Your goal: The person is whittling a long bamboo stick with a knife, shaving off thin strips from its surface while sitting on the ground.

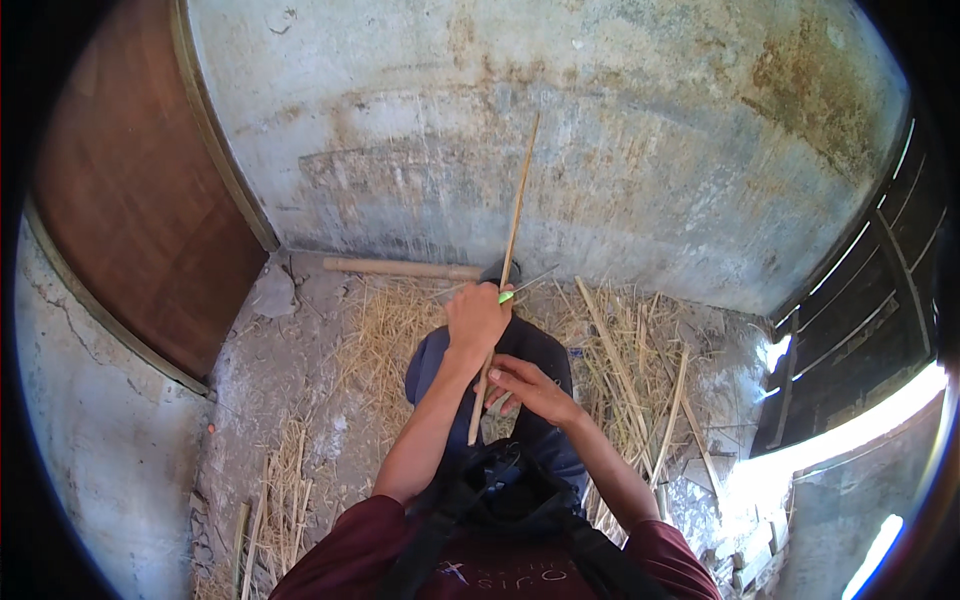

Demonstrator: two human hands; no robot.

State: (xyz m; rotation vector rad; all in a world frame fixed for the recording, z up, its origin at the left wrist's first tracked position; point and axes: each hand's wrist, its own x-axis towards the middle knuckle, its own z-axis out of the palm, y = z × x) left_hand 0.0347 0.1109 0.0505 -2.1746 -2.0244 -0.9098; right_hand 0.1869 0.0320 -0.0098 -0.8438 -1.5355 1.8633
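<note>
A long thin bamboo strip [512, 230] is held nearly upright in front of the body, its upper end reaching up before the stained concrete wall [600, 150] and its lower end ending near the lap; the left hand [477, 317] is closed as a fist around the strip at its middle part, and a tool with a green handle [506, 296] (the blade looks thin and grey, pointing to the right) is seen just beside this fist, but it cannot be told surely whether it is gripped by the same hand; the right hand [530, 387] is placed lower, its fingers bent and pinching the strip near the bottom end; both hands are kept above the knee covered by dark blue trousers [545, 345]; dry straw and more split strips [640, 370] are scattered on the ground on both sides; a brown wooden door [140, 200] is seen at the left.
</note>
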